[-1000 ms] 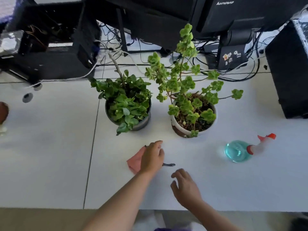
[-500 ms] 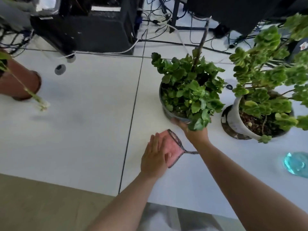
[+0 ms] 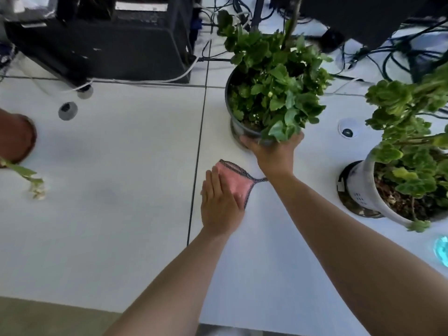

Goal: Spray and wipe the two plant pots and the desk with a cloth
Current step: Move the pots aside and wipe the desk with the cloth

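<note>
At frame centre the left hand (image 3: 221, 204) is pressing flat on the pink cloth (image 3: 236, 184) on the desk (image 3: 121, 190); the right hand (image 3: 274, 151) is gripping the grey pot (image 3: 238, 127). The white pot (image 3: 366, 190) waits right, apparently unwiped.

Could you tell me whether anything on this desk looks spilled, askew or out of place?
Yes: the white pot leans on its dark saucer rather than standing upright. At the left edge, a plant sprig droops onto the desk.

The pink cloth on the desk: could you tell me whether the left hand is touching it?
Touching. In the head view the left hand lies flat with its fingers overlapping the pink cloth, pressing it on the desk.
</note>
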Demonstrator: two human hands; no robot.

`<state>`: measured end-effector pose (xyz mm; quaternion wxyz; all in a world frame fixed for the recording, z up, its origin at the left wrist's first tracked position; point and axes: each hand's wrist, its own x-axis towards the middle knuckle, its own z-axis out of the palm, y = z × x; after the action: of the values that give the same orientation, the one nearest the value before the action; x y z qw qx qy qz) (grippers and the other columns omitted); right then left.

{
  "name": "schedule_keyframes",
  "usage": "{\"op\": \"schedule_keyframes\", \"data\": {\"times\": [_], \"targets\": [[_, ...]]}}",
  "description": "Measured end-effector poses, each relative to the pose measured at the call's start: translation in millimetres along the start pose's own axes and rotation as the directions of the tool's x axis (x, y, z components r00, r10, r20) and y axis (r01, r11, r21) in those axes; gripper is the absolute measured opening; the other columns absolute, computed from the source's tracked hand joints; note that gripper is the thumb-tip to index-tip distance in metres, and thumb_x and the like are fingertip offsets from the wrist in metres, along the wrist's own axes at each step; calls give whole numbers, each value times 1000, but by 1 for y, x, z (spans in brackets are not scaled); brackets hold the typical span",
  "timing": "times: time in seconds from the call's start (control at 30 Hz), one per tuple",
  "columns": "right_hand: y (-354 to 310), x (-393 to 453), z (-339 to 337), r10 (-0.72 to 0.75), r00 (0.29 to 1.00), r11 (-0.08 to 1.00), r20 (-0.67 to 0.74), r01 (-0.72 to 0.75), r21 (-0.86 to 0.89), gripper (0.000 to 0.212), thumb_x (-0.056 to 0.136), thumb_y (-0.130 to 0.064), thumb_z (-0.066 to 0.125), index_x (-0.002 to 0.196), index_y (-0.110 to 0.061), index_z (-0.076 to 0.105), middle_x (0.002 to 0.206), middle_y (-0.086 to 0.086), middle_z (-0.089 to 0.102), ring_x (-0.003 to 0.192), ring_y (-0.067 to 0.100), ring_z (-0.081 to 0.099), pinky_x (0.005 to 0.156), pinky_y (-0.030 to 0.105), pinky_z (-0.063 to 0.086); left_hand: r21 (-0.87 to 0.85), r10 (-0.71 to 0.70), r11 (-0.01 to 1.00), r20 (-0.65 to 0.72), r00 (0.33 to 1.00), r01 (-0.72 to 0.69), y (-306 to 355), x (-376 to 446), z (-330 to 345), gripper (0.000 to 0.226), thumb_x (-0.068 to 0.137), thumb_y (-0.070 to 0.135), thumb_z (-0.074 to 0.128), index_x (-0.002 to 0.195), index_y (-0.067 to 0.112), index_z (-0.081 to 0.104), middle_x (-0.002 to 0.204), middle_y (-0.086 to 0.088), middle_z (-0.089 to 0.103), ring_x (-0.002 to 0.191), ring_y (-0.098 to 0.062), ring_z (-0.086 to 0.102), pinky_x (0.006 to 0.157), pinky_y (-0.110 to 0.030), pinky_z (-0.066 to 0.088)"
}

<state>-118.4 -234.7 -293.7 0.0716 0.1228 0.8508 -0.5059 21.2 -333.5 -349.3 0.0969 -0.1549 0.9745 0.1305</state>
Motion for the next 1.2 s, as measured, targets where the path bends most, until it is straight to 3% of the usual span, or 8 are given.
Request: {"op": "schedule_keyframes", "data": {"times": [0.17,0.33,0.47,0.63,0.77,0.83,1.0,1.2], "targets": [[-28,24,17,21,1000,994,5,-21,110,127,58,-35,94,152,-10,12,144,9,26,110,-3,28,95,21,32,-76,-67,995,38,997,69,-3,46,-10,102,85,63,42,151,-8,12,160,-25,8,150,-36,6,120,-41,8],[-37,32,16,-42,997,997,72,36,73,121,73,-38,85,157,-15,1,156,9,22,136,11,28,95,25,32,-95,-111,989,24,994,113,0,88,-18,104,88,69,36,152,-5,0,161,-23,-2,150,-32,-5,121,-42,3],[0,-9,-2,5,1000,993,24,-8,122,85,97,-37,56,158,-19,0,164,4,14,144,16,32,105,28,34,-135,-160,976,92,983,171,26,94,-12,100,86,70,12,152,-4,-3,161,-23,-8,149,-32,-11,121,-41,-5],[94,-109,-44,246,954,969,-168,-247,19,73,89,-50,37,151,-12,28,150,11,37,137,28,40,115,46,34,-168,141,977,27,990,-134,89,58,15,78,95,49,23,147,-9,25,156,-32,19,147,-42,14,120,-48,13],[139,-154,-71,204,959,913,-195,-258,-316,74,90,-49,31,145,-1,39,151,22,39,142,33,30,116,44,25,-134,457,889,185,870,-438,127,18,41,68,100,48,14,152,11,-9,162,-21,0,149,-35,-3,121,-46,5],[155,-159,-81,98,984,859,-146,-158,-487,66,93,-42,34,142,2,40,148,26,44,140,35,32,114,43,25,-75,526,850,130,840,-521,117,17,45,67,100,42,21,152,16,-12,161,-20,12,149,-36,10,120,-46,11],[180,-163,-86,-43,999,700,-11,22,-714,63,96,-35,36,143,7,41,149,27,43,142,39,31,120,40,17,-26,124,992,-73,990,-126,40,51,29,63,99,36,25,149,-2,19,155,-29,24,144,-44,23,119,-48,14],[177,-160,-83,2,1000,686,12,8,-728,67,102,-44,14,146,3,33,152,25,41,144,34,26,123,31,-2,-132,-284,954,-107,953,270,25,71,9,69,96,36,25,146,-11,27,152,-37,24,143,-49,20,117,-51,16]]}}
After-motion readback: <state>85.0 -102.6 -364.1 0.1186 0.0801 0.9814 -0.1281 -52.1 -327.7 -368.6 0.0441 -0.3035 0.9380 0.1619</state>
